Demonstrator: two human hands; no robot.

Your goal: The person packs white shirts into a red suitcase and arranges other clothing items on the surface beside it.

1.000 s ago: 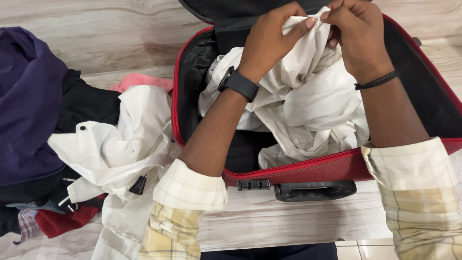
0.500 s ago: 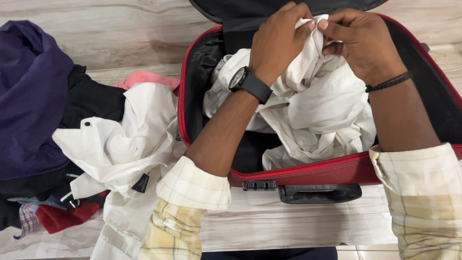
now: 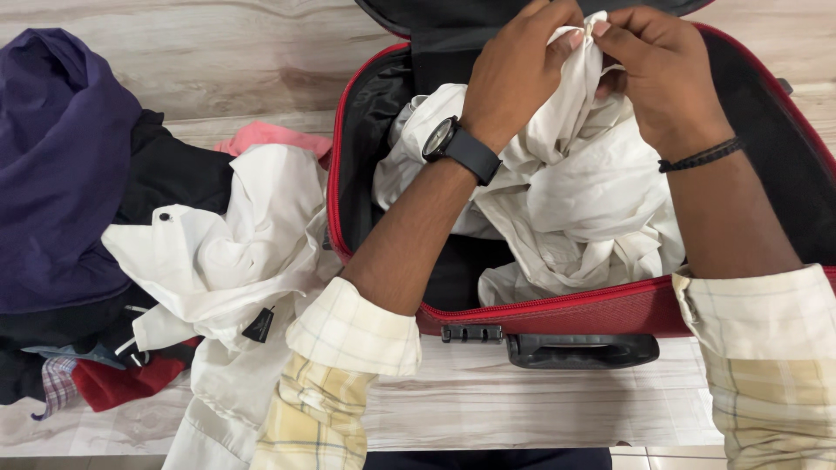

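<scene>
An open red suitcase (image 3: 557, 313) with a black lining lies on a pale wooden surface. A crumpled white shirt (image 3: 575, 200) fills its middle. My left hand (image 3: 518, 65), with a black watch on its wrist, pinches the shirt's cloth near the top of the case. My right hand (image 3: 657, 74), with a thin black wristband, grips the same bunch of cloth right beside it. Both hands hold the fabric lifted a little above the rest of the shirt. My sleeves are yellow and white checked.
Left of the suitcase lies a heap of clothes: a white shirt (image 3: 226, 261), a purple garment (image 3: 61, 165), a black garment (image 3: 174, 174), a pink piece (image 3: 270, 137) and a red piece (image 3: 122, 383). The suitcase's black handle (image 3: 582, 350) faces me.
Both hands, still holding the white cloth, have shifted slightly up and to the right. The camera view has drifted a little, and the clothes heap has stayed in place.
</scene>
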